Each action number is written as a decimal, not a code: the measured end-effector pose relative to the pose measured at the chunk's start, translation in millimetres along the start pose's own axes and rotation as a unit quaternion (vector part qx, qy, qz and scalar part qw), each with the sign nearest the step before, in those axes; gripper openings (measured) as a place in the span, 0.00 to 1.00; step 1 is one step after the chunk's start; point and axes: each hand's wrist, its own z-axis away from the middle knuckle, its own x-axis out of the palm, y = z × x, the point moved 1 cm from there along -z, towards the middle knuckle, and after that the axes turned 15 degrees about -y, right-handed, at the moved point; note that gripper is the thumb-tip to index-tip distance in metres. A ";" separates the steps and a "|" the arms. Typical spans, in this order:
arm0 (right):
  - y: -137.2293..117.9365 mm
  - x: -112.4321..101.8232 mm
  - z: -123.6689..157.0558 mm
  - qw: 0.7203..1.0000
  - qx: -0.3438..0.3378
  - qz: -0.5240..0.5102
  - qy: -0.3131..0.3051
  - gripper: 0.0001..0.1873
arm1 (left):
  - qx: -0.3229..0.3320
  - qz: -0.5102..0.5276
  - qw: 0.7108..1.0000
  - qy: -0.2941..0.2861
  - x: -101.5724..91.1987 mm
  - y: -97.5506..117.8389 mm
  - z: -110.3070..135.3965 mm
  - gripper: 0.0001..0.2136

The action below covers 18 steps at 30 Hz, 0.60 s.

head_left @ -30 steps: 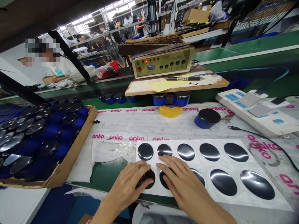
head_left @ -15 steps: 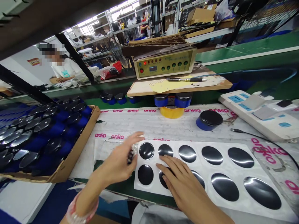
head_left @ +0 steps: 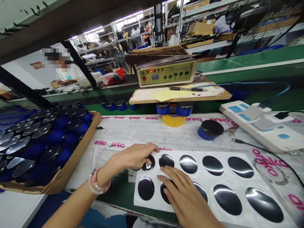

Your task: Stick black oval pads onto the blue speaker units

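Observation:
A white sheet [head_left: 156, 202] carries two rows of glossy black oval stickers, such as the black sticker [head_left: 146, 188] at its lower left. My right hand [head_left: 182, 193] lies flat on the sheet with fingers spread, partly covering stickers in the second column. At the sheet's upper left corner, my left hand [head_left: 135, 156] has its fingers bent over the top-left sticker [head_left: 150, 164], the thumb on or just above it. A small dark thing shows under the left hand; its kind is hidden. Pink and clear beads circle the left wrist.
On the left, a cardboard box [head_left: 92, 129] holds many blue, black-topped round units. One such unit [head_left: 211, 129] stands behind the sheet. A power strip [head_left: 258, 126] and cable lie right. A control box [head_left: 167, 72] sits on a raised board [head_left: 142, 95]. Another person [head_left: 68, 74] is far left.
My left hand has moved right and its fingers now reach over the top-left sticker. The right hand stays flat on the sheet. The view has shifted slightly.

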 end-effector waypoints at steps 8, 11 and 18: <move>0.3 -1.0 -1.6 1.000 -0.005 -0.014 0.018 0.21 | -0.012 -0.066 0.991 0.113 34.2 2.2 4.1 0.09; 0.3 -2.2 -1.8 1.000 -0.008 -0.024 0.013 0.21 | -0.011 -0.063 0.988 0.137 42.7 1.3 7.6 0.12; 0.3 0.3 -1.5 0.999 0.019 -0.040 -0.002 0.21 | -0.049 -0.006 0.982 0.181 41.3 14.0 44.6 0.14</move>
